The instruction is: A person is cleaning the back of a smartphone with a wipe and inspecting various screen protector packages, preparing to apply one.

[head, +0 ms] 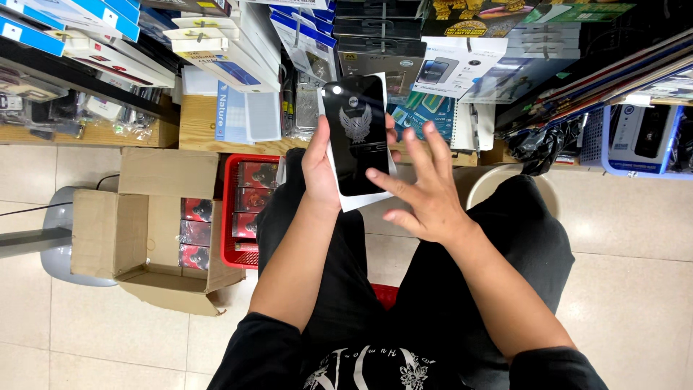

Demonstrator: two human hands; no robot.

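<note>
My left hand (pixel 322 167) holds up a flat black panel (pixel 356 130) with a grey winged emblem, backed by a white card, in front of me above my lap. My right hand (pixel 426 189) is spread open beside it, its index fingertip touching the panel's lower right part. I sit with both knees in black trousers under the hands.
An open cardboard box (pixel 151 217) with red-and-black packs stands on the tiled floor at left, beside a red plastic basket (pixel 234 209) with similar packs. Shelves of boxed goods (pixel 231 50) fill the top. A blue crate (pixel 635 141) is at right, a pale stool (pixel 505 180) beyond my right knee.
</note>
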